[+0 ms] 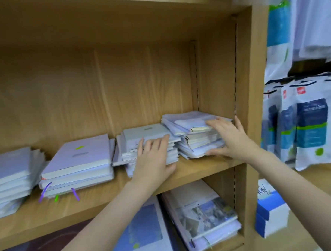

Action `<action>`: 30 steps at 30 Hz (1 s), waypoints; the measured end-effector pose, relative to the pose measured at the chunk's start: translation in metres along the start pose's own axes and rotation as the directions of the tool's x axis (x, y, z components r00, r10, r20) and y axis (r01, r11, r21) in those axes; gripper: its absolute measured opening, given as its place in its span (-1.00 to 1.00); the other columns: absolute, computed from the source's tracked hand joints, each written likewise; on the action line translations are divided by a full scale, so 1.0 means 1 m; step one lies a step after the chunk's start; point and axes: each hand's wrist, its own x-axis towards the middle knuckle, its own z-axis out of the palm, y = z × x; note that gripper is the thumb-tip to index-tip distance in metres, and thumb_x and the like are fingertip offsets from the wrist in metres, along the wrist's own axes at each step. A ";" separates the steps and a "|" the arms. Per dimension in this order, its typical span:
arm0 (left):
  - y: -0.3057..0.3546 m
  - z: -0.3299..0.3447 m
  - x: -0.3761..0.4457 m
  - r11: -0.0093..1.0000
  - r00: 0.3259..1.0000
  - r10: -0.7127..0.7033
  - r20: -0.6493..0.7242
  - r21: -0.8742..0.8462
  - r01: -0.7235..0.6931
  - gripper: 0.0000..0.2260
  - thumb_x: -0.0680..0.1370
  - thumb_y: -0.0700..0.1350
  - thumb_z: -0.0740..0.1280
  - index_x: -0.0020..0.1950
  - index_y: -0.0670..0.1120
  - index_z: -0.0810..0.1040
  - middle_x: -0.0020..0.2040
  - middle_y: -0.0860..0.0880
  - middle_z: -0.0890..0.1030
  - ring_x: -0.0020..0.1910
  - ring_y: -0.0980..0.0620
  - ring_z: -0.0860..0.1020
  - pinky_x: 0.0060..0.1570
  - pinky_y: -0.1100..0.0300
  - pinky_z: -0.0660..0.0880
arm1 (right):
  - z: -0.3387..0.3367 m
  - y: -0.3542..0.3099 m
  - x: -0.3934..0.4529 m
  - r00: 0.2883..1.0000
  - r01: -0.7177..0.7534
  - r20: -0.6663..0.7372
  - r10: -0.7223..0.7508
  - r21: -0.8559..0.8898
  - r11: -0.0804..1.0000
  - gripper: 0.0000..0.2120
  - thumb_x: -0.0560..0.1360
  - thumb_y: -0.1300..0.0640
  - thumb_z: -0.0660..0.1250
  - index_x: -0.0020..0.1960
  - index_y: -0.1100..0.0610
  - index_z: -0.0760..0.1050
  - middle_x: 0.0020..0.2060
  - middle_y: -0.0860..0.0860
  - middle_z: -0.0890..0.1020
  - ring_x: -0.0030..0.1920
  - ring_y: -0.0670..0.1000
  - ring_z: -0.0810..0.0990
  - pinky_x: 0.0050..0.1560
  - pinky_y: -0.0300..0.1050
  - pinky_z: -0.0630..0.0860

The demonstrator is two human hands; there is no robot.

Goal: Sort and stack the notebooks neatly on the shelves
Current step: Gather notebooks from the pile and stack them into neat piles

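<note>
On a wooden shelf (193,169), four notebook stacks sat in a row. The right hand (229,138) gripped the ragged stack (192,135) at three o'clock, fingers on top, thumb curled under its lower edge. The left hand (155,157) pressed straight fingers against the middle stack (148,138). Both stacks looked uneven; a hard shove could likely spill loose notebooks off the front edge.

Four stacks of notebooks sit along the middle shelf (99,206): one at far left (7,175), a lavender one (79,162), a grey one (148,138), and a rightmost one (192,131). Two hands are up there, left (153,157) and right (230,138). Below, two more stacks (204,214) (143,234).
</note>
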 end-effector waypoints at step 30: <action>0.000 0.039 0.016 0.990 0.971 0.013 -0.237 0.140 0.021 -0.36 0.15 0.03 0.59 0.18 -0.09 0.53 0.03 -0.10 0.57 -0.07 -0.18 0.52 -0.02 -0.05 0.45 | 0.025 0.016 0.012 0.976 0.123 -0.193 -0.097 0.131 0.984 -0.13 0.20 -0.09 0.57 0.41 0.13 0.31 0.35 0.10 0.38 0.40 0.12 0.28 0.43 0.09 -0.18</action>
